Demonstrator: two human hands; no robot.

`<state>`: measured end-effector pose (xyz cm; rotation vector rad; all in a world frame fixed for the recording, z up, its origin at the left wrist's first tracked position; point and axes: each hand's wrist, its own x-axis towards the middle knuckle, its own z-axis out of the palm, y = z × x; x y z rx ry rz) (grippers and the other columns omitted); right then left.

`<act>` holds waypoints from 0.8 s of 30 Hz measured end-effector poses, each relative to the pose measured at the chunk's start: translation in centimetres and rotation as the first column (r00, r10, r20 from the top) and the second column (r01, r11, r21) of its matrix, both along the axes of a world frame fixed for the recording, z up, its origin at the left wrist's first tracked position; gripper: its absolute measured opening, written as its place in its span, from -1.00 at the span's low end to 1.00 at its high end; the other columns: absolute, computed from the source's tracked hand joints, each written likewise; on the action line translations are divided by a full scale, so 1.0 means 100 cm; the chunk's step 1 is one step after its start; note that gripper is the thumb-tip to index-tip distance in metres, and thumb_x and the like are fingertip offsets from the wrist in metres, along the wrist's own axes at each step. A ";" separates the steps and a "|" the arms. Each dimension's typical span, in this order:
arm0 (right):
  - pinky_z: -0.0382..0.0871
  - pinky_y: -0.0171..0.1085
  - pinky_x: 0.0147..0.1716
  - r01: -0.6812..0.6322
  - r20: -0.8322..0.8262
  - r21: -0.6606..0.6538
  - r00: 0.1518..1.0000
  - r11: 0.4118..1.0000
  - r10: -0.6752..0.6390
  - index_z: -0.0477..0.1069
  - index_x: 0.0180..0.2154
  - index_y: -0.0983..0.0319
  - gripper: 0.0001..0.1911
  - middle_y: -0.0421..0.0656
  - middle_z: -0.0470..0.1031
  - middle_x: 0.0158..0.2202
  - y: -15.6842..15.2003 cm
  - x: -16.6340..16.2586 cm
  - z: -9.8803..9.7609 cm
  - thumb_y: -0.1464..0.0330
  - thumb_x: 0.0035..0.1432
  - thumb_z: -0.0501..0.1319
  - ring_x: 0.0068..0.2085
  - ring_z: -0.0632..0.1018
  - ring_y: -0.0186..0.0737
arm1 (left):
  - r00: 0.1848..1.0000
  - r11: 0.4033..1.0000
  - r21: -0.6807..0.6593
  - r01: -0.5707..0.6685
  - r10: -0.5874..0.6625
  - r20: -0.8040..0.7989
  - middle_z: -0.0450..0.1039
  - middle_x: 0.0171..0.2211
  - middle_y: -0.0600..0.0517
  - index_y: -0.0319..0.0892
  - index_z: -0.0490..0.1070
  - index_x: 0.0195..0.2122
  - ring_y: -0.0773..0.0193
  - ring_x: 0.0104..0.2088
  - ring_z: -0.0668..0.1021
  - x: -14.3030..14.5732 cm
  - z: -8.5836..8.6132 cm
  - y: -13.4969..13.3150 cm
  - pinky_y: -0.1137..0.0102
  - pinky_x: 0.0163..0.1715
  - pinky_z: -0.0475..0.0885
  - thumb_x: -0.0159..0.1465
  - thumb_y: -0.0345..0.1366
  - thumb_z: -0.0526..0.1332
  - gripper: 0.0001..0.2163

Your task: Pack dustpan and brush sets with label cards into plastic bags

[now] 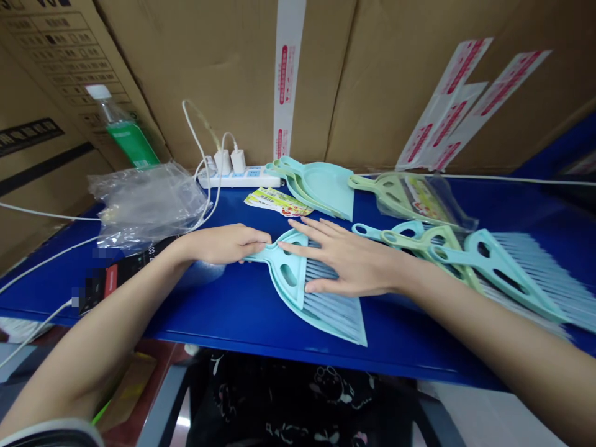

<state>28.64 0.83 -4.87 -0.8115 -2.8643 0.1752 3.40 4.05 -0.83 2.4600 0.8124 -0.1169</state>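
Note:
A light-blue hand brush (pixel 291 273) lies nested in a matching dustpan (pixel 321 325) near the middle of the blue table. My left hand (pixel 228 243) is closed around their stacked handles. With fingers spread, my right hand (pixel 356 257) rests over the brush head and its grey-blue bristles. Right of it lie several loose brushes, among them a blue one (pixel 493 267) and a green one (pixel 442 245). Behind my right hand sits a stack of dustpans (pixel 328 183), a blue one on top of green.
A green dustpan in a clear bag (pixel 423 195) and printed cards (pixel 277 202) lie at the back. To the left are clear plastic bags (pixel 149 202), a green-labelled bottle (pixel 133 143), a white power strip (pixel 251 177), cables and a phone (pixel 125 276). Cardboard (pixel 223 62) stands behind.

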 end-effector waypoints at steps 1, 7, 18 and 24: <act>-0.02 0.28 0.21 0.000 -0.001 0.002 1.000 1.000 0.000 0.09 0.33 0.16 -0.23 0.14 -0.07 0.39 0.001 0.000 0.000 -0.11 0.23 -0.01 0.36 -0.02 0.23 | 1.000 1.000 0.028 0.002 -0.002 -0.013 0.23 -0.54 0.15 -0.15 0.19 -0.45 0.38 -0.51 0.35 0.000 0.001 0.000 0.49 -0.48 0.24 0.37 -0.22 -0.11 -0.73; 0.13 0.22 0.17 0.014 0.007 0.035 1.000 0.999 -0.014 0.20 0.28 0.16 -0.29 0.15 0.05 0.36 0.005 0.002 0.001 -0.07 0.24 0.02 0.33 0.11 0.22 | 0.993 0.986 0.154 -0.059 0.073 -0.091 0.19 -0.61 0.15 -0.16 0.09 -0.56 0.39 -0.58 0.28 0.003 0.002 -0.003 0.47 -0.52 0.16 0.30 -0.27 -0.08 -0.73; 0.37 0.03 0.05 0.002 0.044 0.189 0.999 0.982 -0.010 0.11 0.32 0.22 -0.41 0.13 0.25 0.27 0.007 0.000 0.004 0.12 0.38 -0.14 0.24 0.33 0.03 | 0.879 0.694 0.670 -0.264 0.459 -0.129 0.55 -0.34 -0.06 -0.21 0.46 -0.41 0.15 -0.28 0.57 0.006 -0.005 0.001 0.36 -0.36 0.39 0.37 -0.20 -0.04 -0.65; 0.50 -0.12 -0.12 0.071 0.111 0.312 0.988 0.947 -0.111 0.27 0.22 0.33 -0.51 0.06 0.40 0.17 0.011 0.001 0.002 0.41 0.34 -0.11 0.05 0.54 -0.05 | 0.938 0.683 0.704 -0.194 0.339 -0.071 0.46 0.07 -0.16 -0.26 0.37 0.07 0.07 0.09 0.48 -0.002 -0.022 0.021 0.18 0.05 0.41 0.36 -0.30 0.05 -0.69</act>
